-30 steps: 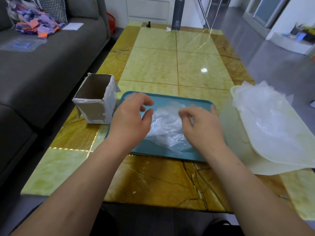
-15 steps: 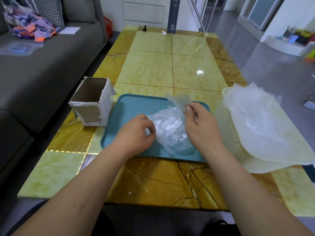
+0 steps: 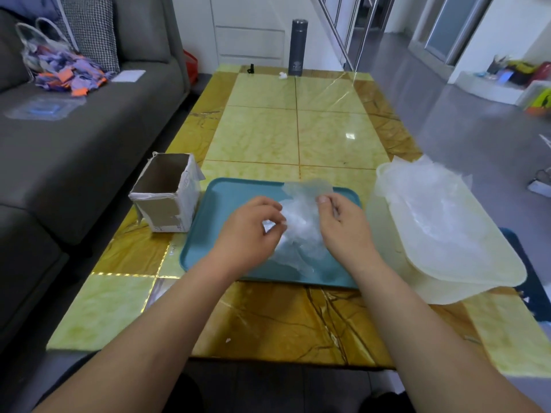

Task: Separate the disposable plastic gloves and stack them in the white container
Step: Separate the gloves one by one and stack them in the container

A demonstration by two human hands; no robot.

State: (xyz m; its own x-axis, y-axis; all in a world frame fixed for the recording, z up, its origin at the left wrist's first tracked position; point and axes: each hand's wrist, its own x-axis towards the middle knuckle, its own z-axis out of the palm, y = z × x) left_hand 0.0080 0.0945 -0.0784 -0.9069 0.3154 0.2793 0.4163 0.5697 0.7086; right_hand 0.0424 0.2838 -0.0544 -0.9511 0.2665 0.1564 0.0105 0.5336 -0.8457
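Note:
A crumpled pile of clear plastic gloves (image 3: pixel 301 234) lies on the teal tray (image 3: pixel 226 198) in front of me. My left hand (image 3: pixel 250 234) pinches the pile's left edge between thumb and fingertips. My right hand (image 3: pixel 343 228) pinches one glove, whose upper part (image 3: pixel 307 187) stands up above the fingers. The white container (image 3: pixel 489 275) sits to the right of the tray, at the table's right edge, with flat clear gloves (image 3: pixel 432 204) stacked in it.
An open cardboard box (image 3: pixel 167 192) stands just left of the tray. A dark flask (image 3: pixel 296 47) and small bits stand at the table's far end. A grey sofa (image 3: pixel 74 138) runs along the left side.
Both hands have closed onto the glove pile. My right hand has lifted one glove's end upward; my left hand has shifted onto the pile's left edge and pinched it.

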